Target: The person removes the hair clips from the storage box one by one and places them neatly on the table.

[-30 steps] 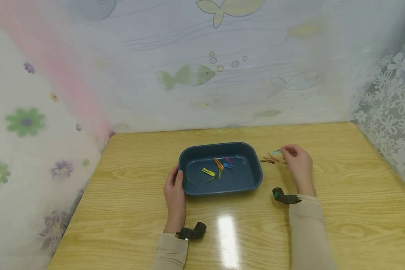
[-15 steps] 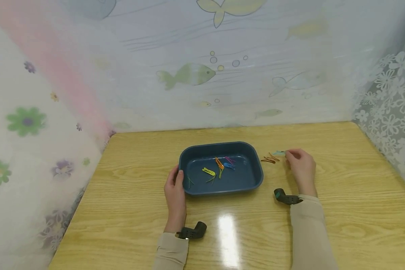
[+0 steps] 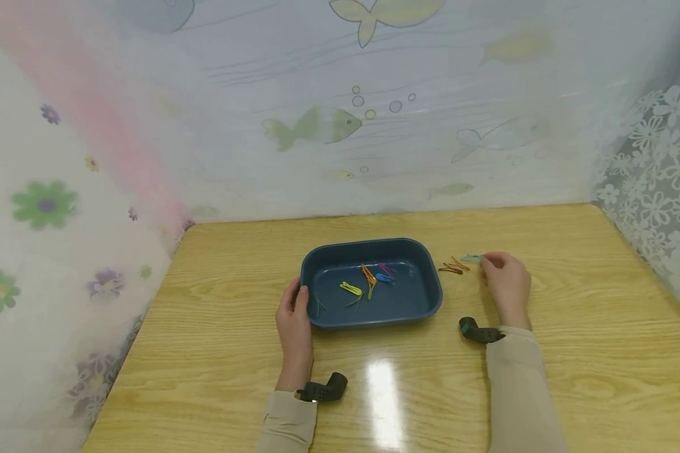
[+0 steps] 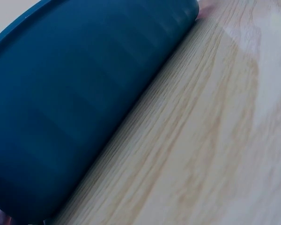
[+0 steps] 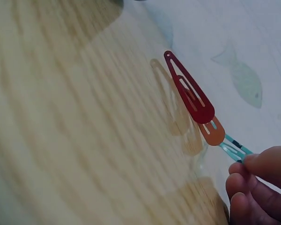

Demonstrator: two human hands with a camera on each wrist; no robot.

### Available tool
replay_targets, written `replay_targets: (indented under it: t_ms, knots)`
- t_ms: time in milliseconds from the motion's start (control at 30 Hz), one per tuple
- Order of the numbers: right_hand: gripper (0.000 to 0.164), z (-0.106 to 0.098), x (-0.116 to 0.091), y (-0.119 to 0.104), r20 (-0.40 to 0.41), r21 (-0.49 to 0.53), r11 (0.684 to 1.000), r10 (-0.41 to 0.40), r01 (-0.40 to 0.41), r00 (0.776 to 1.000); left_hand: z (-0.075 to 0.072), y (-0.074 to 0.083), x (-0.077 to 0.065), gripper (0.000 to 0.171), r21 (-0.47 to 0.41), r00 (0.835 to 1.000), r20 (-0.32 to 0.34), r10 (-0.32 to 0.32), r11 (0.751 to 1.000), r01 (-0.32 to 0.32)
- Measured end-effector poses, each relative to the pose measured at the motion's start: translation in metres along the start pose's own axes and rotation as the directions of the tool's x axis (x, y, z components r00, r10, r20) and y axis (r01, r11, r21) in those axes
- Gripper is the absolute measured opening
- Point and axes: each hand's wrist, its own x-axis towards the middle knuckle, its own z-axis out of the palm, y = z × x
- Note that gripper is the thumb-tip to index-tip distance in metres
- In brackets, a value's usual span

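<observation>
My left hand (image 3: 294, 321) grips the left end of a dark blue plastic basin (image 3: 402, 305), thumb at the rim. The left wrist view shows the basin's outer wall (image 4: 79, 89) close up; most of that hand is hidden there. Right of the basin, my right hand (image 3: 507, 283) pinches the end of a turquoise snap hair clip (image 5: 233, 150) between thumb and fingertips. Just left of it lie an orange-brown hair clip (image 5: 214, 135) and a dark red hair clip (image 5: 203, 111), overlapping each other in the right wrist view.
Inside the basin lie several hair clips, among them a yellow clip (image 3: 350, 288), an orange clip (image 3: 367, 273) and a blue clip (image 3: 385, 279). The wood-grain table (image 3: 221, 352) meets a fish-printed curtain (image 3: 306, 176) behind. Flowered curtains hang at both sides.
My right hand has shifted slightly right with the turquoise hair clip, away from the basin and the red and orange-brown clips. My left hand and the basin have stayed in place.
</observation>
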Motion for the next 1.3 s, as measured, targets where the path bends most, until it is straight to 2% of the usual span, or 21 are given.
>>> replay_targets:
  t_ms: [467,800,1067,1300]
  knots:
    - [0.034,-0.0036,-0.0038,0.0011,0.038,-0.096,0.995,-0.013,0.016,0.999,0.0004,0.0000,-0.0010,0.036,0.000,1.000,0.009,0.002,1.000,-0.002]
    - [0.034,-0.0046,-0.0046,-0.0030,0.076,-0.112,0.993,-0.014,0.023,0.997,-0.0001,0.0002,-0.0009,0.035,-0.006,1.000,0.007,0.000,1.000,0.000]
    - [0.032,-0.0045,-0.0032,-0.0013,0.070,-0.127,0.991,-0.041,0.050,0.997,0.0000,0.0008,-0.0016,0.039,-0.036,1.000,0.015,0.007,0.999,-0.007]
    - [0.031,-0.0044,-0.0031,-0.0007,0.077,-0.120,0.991,-0.047,0.056,0.996,-0.0002,0.0003,-0.0018,0.039,-0.019,1.000,0.010,0.007,1.000,-0.007]
